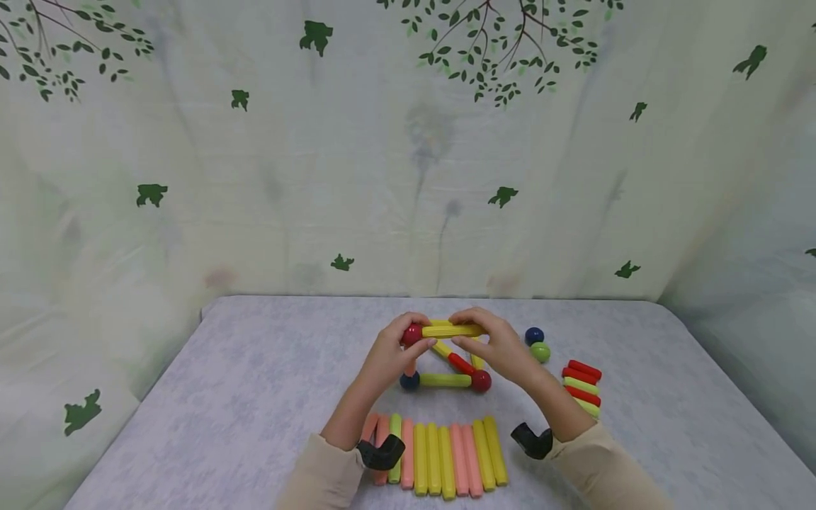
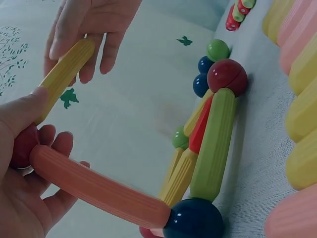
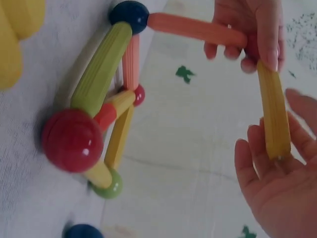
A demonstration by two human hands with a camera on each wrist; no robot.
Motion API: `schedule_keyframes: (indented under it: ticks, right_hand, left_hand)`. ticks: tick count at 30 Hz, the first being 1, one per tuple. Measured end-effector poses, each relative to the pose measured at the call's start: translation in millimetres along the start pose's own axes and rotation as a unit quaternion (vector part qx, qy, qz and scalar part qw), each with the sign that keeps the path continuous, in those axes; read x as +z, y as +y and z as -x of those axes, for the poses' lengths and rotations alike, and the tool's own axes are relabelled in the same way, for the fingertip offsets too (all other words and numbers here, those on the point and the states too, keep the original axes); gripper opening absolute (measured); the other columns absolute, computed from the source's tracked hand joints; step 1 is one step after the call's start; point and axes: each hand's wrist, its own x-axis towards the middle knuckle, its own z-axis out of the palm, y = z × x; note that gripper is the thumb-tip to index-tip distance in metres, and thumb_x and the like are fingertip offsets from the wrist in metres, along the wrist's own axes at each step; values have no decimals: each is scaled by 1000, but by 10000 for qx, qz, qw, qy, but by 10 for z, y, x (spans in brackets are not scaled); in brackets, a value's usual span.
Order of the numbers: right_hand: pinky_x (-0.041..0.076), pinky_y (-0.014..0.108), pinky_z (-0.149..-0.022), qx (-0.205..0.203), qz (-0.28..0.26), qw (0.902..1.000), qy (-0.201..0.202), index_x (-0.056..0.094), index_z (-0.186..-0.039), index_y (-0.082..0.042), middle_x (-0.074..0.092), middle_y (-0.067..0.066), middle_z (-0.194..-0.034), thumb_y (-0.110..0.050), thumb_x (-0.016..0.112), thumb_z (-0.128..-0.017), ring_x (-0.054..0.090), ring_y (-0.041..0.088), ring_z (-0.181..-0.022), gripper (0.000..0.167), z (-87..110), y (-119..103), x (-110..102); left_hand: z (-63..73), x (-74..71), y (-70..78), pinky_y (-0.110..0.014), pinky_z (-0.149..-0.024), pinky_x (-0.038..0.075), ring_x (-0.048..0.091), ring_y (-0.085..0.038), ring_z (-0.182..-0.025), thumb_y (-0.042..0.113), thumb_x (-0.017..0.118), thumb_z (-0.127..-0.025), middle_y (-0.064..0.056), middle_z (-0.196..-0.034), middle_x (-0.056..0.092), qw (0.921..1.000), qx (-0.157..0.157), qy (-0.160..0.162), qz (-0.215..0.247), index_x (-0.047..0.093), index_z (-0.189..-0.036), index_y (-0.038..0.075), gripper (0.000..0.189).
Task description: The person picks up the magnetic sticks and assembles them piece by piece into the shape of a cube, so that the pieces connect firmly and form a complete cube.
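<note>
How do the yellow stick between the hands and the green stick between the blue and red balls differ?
Height: the yellow stick is held up between left hand and right hand; the green stick sits low, near the table.
Ends: the yellow stick meets the held red ball at one end only; the green stick joins the blue ball and another red ball.
Both have ridged sides.

Front row: 5 pink rods [image 1: 407, 457], 5 yellow rods [image 1: 434, 464], 1 light-green rod [image 1: 395, 426]. Right: 3 short red rods [image 1: 584, 369], 2 short light-green rods [image 1: 580, 386]. Visible: 3 red balls [image 2: 227, 78], 3 blue balls [image 2: 193, 219], 2 green balls [image 2: 218, 49].
</note>
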Motion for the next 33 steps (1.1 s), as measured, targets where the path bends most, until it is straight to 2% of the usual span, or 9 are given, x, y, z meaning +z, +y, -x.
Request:
schedule_keyframes:
  ticks: [5,10,12,15,18,25,27,29,33]
  right_hand:
    - [42,43,-88,349,-415,9980,321,50,-121,-7,53,8,-116,-24,62,-86,49,23,-105,40,54,217,-176]
    - [39,47,-90,998,-414,9915,727,46,-124,-4,48,15,-123,-25,60,-87,45,33,-112,45,70,567,-260]
    - [37,48,-91,1357,-252,9883,649,45,-126,-4,47,16,-125,-27,62,-86,42,34,-114,49,78,707,-244]
    - [36,49,-92,1885,169,9810,421,46,-126,-5,46,15,-127,-24,63,-85,40,34,-117,49,101,880,-201]
    - [38,49,-90,2215,623,9729,235,49,-125,-7,46,15,-126,-15,64,-84,41,34,-115,44,114,985,-167]
    - [42,46,-86,2518,1534,9555,-84,54,-118,-3,53,16,-115,-5,65,-82,49,31,-101,38,86,1032,-152]
    - [43,45,-85,2565,1347,9571,88,54,-119,-4,53,16,-114,-6,64,-83,50,31,-101,38,91,1000,-154]
    - [45,45,-82,2472,945,9637,348,52,-120,-5,53,15,-114,-9,64,-83,50,31,-102,39,108,946,-163]
    - [46,43,-82,1940,-102,9786,683,50,-122,-6,51,15,-118,-18,65,-84,50,32,-107,43,151,755,-219]
  left_hand:
    - [10,-5,28,-24,-56,44,48,-17,-74,14,65,-83,-9,-103,54,9999,-54,122,26,55,-106,7,27]
    - [82,-76,298,-22,-56,42,47,-17,-73,6,62,-84,-14,-101,54,9998,-70,190,-6,53,-105,-1,24]
    - [109,-99,376,-22,-55,42,47,-17,-72,4,62,-84,-15,-100,54,9998,-2,172,-26,52,-104,-2,23]
    - [119,-103,381,-22,-56,42,47,-17,-73,4,61,-84,-15,-101,54,9999,-6,135,-27,52,-105,-3,24]
    - [126,-107,380,-22,-57,43,48,-18,-75,6,62,-84,-14,-102,53,10000,-28,93,-19,52,-105,-3,25]
    - [126,-98,406,-21,-58,43,47,-18,-76,6,61,-85,-15,-103,53,9999,-95,76,-28,52,-107,-3,26]
    - [127,-101,405,-21,-58,42,47,-18,-76,6,61,-85,-15,-103,53,9999,-102,76,-24,52,-107,-3,25]
    - [129,-100,402,-21,-58,42,47,-18,-76,6,61,-85,-14,-102,53,9999,-103,81,-22,52,-106,-2,25]
    - [126,-94,391,-21,-57,42,47,-17,-75,6,62,-84,-13,-101,54,9999,-99,86,-18,52,-106,-1,25]
